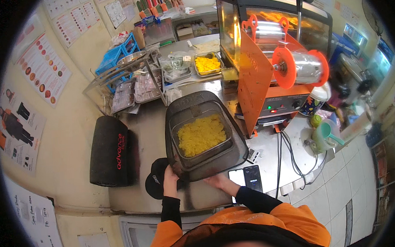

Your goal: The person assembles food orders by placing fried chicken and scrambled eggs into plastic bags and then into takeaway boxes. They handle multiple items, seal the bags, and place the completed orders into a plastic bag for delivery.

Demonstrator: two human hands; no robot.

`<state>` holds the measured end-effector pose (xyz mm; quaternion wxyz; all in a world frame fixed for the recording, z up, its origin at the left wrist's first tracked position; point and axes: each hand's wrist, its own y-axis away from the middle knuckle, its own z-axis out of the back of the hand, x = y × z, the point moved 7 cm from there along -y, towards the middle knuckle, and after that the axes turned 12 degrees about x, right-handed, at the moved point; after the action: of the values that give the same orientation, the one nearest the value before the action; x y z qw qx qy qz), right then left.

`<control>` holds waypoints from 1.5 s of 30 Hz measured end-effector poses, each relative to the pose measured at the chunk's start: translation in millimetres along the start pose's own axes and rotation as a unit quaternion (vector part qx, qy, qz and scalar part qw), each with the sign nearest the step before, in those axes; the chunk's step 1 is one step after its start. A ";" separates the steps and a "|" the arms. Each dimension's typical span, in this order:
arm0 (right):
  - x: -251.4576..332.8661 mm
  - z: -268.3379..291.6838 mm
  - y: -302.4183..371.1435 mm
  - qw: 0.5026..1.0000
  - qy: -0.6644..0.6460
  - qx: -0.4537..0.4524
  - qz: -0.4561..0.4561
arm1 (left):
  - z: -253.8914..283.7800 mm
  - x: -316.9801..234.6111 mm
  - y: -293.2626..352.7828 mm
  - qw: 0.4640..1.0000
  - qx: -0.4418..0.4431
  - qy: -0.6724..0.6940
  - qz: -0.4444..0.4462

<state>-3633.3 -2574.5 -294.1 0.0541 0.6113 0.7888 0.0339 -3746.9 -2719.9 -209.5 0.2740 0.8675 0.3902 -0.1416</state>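
Observation:
A dark, deep-sided tray is in front of me above the steel counter, with rounded corners. Inside it sits a smaller rectangular pan holding crumbly yellow food. My left hand is closed on the tray's near left corner. My right hand grips the near edge farther right, its fingers partly hidden beneath the tray. Close by my left hand lies a black cap, and two phones lie just right of my right hand.
A black cylindrical speaker stands left. On the right are an orange sealing machine with film rolls, its cables and a jug. Behind are a metal rack with packed trays and a pan of yellow pieces.

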 end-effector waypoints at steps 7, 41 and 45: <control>30.4 -14.6 -18.5 0.851 0.506 0.100 0.095 | 0.1 49.0 15.6 0.997 0.022 0.040 -0.054; 182.3 -94.2 405.2 0.981 0.129 0.129 -0.066 | -344.0 309.7 93.8 0.715 -0.032 -0.544 -0.438; 301.2 -62.4 645.4 0.972 0.177 -0.044 0.150 | -467.0 531.3 128.4 0.752 0.177 -0.479 -0.418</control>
<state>-3095.4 -2120.6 -168.3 -0.0648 0.7039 0.6830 0.1840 -3287.0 -2197.7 -28.6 0.1798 0.4698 0.4995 -0.7053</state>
